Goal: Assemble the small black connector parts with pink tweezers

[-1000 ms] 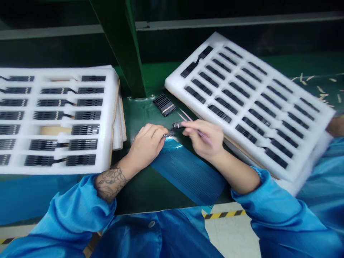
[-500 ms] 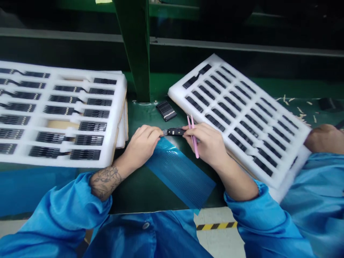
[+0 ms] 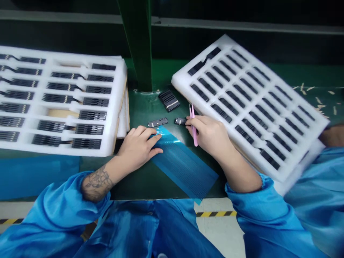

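Note:
My left hand (image 3: 141, 145) rests with its fingers apart at the upper left corner of a blue plastic film sheet (image 3: 185, 168) with a fine grid on it. Just beyond these fingertips a slim black part (image 3: 157, 122) lies on the green table. Pink tweezers (image 3: 193, 128) are held in my right hand (image 3: 211, 134), their tips pointing away from me. The fingertips of this hand also touch a second small black part (image 3: 180, 121), whose right end they hide. A bundle of black strips (image 3: 168, 100) lies farther back.
White foam trays (image 3: 107, 147) filled with black parts are stacked at left; another tilted foam tray stack (image 3: 179, 83) stands at right. A green post (image 3: 138, 53) rises behind. Pale scraps (image 3: 319, 101) lie at far right, near another person's arm (image 3: 333, 136). More blue film (image 3: 40, 175) lies at left.
My left hand has let go of the black part and moved down onto the film, its fingers spreading. Two black parts now show apart. The view has tipped, shifting the scene upward.

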A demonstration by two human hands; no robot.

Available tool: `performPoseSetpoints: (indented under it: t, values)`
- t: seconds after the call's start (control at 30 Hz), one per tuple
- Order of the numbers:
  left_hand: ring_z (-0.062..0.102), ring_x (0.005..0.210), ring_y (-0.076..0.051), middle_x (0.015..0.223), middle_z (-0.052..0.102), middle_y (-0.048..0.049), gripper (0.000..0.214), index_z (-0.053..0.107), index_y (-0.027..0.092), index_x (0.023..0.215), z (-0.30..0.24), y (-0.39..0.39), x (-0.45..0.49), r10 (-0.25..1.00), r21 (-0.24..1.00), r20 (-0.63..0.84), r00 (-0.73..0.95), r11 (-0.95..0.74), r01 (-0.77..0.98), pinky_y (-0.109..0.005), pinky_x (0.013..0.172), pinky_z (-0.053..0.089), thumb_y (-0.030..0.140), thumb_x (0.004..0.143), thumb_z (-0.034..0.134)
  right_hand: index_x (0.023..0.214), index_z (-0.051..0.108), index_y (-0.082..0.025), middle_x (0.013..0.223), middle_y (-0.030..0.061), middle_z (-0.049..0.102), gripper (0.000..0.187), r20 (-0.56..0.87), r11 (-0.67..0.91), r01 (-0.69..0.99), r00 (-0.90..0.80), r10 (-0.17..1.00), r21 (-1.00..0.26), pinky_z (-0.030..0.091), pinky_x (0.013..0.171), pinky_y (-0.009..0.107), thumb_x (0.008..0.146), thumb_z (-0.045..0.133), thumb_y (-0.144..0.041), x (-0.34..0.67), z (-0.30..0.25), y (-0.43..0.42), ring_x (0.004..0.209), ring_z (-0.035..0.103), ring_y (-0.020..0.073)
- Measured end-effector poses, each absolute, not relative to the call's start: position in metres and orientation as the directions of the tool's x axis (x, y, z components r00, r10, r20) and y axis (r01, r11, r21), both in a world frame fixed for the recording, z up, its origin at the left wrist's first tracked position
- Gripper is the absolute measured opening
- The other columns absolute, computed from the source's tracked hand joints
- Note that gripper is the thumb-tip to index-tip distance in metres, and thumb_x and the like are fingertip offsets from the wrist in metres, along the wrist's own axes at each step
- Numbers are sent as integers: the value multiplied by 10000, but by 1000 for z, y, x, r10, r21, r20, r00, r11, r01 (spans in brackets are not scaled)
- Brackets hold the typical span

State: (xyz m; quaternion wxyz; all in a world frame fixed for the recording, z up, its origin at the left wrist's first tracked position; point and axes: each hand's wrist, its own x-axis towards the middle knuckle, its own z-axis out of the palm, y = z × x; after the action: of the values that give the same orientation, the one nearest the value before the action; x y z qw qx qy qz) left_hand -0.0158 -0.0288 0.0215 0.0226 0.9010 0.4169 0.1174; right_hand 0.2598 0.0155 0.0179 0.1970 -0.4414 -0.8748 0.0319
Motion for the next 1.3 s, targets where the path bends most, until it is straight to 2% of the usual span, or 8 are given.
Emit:
performPoseSetpoints:
  t: [0.07,0.17,0.23,0.33,0.47,0.63,0.9,1.3]
  values:
    - [581,1009,-280,1169,686,-110,405,699,185,1192,16,-26,-17,749,147,190,635,-661,735,-401,750,453,485,921,675,1092,705,-209,1190,108,750,162,357,626,699,-519,776,-344,569,850,422,964,608,-212,258,19,13,1015,721,281]
    - [577,982,-257,1123,694,-80,317,718,212,1141,11,-22,-19,740,164,210,638,-671,724,-378,737,433,445,933,667,1251,680,-248,1194,84,753,277,391,607,448,-486,782,-656,578,902,415,989,594,-269,252,19,4,1014,726,243]
    - [576,950,-239,1077,700,-68,290,716,213,1127,10,-19,-20,724,182,223,653,-689,701,-362,735,428,431,948,647,1331,653,-256,1078,78,771,350,331,471,225,-465,821,-853,603,775,372,1027,527,-376,247,17,-1,868,732,203]
    - [573,880,-207,965,699,-51,298,690,199,1155,11,-17,-21,707,220,234,667,-707,672,-339,737,435,421,987,584,1234,733,-243,867,66,743,441,235,264,8,-430,872,-965,575,581,314,1026,466,-527,239,14,-6,664,677,157]
    - [577,836,-173,912,686,-36,287,694,177,1064,10,-14,-21,680,284,271,681,-733,618,-307,764,471,416,1004,547,970,808,-216,731,39,746,223,56,38,-56,-351,935,-998,584,533,272,867,771,-410,234,13,-5,581,683,144]
    - [581,822,-162,893,674,-37,298,715,160,979,7,-11,-20,630,267,329,704,-777,570,-281,751,499,397,1008,535,927,806,-195,801,62,796,306,-144,-155,3,-399,906,-988,638,630,294,681,921,-335,235,15,-1,674,751,185]
    - [566,808,-164,840,642,-38,317,723,161,923,3,-9,-20,629,284,307,714,-777,562,-282,707,490,389,1016,524,852,808,-189,803,68,796,205,-31,14,121,-364,931,-993,608,623,299,737,882,-342,232,13,-1,690,746,196]
    - [565,793,-156,843,645,-39,349,710,158,922,5,-10,-16,633,290,284,720,-773,564,-274,719,489,399,1031,483,826,804,-188,781,61,795,199,-38,26,208,-297,954,-978,593,601,290,755,860,-366,227,14,-5,670,739,194]
